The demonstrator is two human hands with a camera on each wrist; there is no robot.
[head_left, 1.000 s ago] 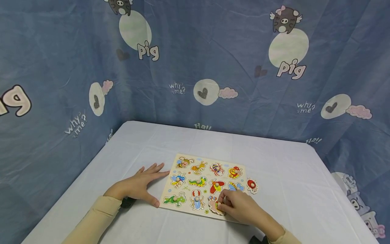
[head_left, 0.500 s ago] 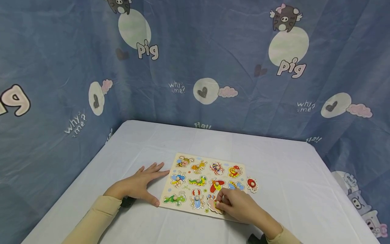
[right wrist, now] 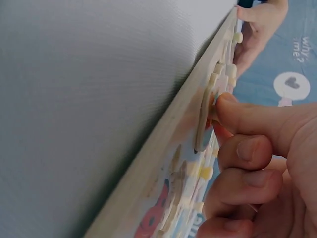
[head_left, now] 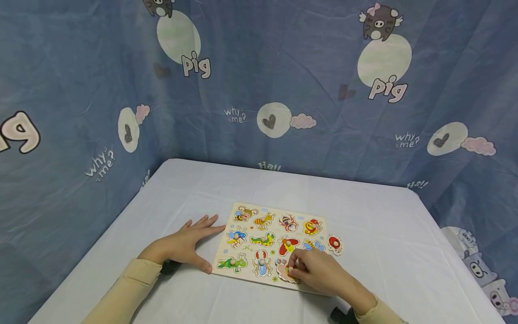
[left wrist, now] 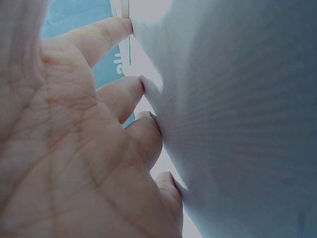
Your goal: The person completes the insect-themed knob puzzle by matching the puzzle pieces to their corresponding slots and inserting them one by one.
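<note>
A wooden peg puzzle board with insect pieces lies on the white table. My right hand pinches the peg of a pink puzzle piece between thumb and forefinger, at the board's near side. In the right wrist view this piece stands slightly proud of the board, and its seat is partly hidden. My left hand rests on the table with fingers spread, thumb and forefinger touching the board's left edge. Its fingertips meet the cloth in the left wrist view. A ladybug piece lies just off the board's right edge.
White cloth covers the table around the board. A blue printed curtain stands behind the table and along its left side. Several other insect pieces, such as a green caterpillar, sit in the board.
My right hand has shifted the pink piece only slightly and keeps its pinch on the peg. The left hand stays in place. The head view has tilted a little.
</note>
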